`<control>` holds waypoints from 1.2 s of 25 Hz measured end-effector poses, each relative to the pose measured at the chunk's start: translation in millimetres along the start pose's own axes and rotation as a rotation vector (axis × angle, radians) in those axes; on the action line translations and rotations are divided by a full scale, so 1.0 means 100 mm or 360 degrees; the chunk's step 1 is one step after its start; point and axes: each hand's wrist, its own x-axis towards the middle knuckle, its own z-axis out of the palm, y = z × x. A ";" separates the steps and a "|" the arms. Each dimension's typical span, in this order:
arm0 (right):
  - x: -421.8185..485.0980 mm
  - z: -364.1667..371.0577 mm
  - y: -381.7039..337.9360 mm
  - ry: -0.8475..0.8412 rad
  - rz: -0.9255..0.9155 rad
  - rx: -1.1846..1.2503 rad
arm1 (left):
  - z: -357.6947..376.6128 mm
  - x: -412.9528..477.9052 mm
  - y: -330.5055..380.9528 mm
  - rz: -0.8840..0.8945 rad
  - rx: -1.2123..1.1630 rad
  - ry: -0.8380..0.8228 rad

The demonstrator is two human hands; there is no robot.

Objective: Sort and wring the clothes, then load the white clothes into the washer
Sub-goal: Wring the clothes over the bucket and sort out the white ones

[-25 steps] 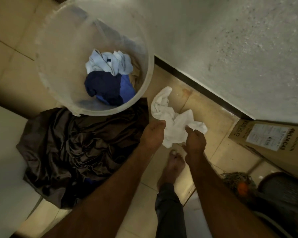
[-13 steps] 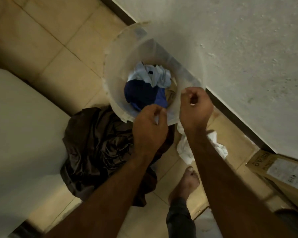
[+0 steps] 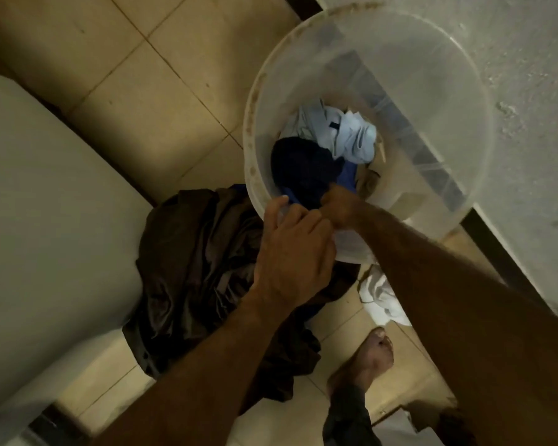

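Left arm (image 3: 207, 365): bare forearm, reaching forward from the lower edge, wrist straight.
Left grip (image 3: 290, 252): back of the hand up, index finger stretched ahead, the other fingers bent at the knuckles, their tips hidden.
Right arm (image 3: 448, 284): bare forearm, reaching forward and inward from the lower right.
Right grip (image 3: 339, 206): curled like a fist, knuckles up, fingertips tucked out of sight; touching or just beside the left knuckles.
Foot (image 3: 364, 355): bare, toes forward, below the right forearm in view.
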 end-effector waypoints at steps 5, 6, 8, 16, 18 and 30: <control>0.37 0.09 -0.07 -0.0082 -0.0013 -0.0218 | 0.08 -0.01 -0.04 0.0026 -0.0086 0.0100; 0.42 0.12 -0.06 -0.0026 0.0012 -0.0157 | 0.08 0.00 -0.05 0.0037 -0.0096 0.0121; 0.48 0.14 -0.07 0.0084 0.0069 -0.0129 | 0.07 0.01 -0.06 0.0056 -0.0099 0.0128; -0.01 -0.16 -0.09 0.0822 -0.0089 0.0073 | 0.03 0.01 -0.06 0.0027 0.0009 0.0027; -0.19 -0.26 -0.07 0.0851 -0.0035 0.0270 | 0.01 0.02 -0.05 0.0023 0.0010 0.0016; -1.85 -0.26 0.01 0.0850 -0.0027 0.1592 | -0.39 0.29 0.69 -0.1128 -0.1487 0.0069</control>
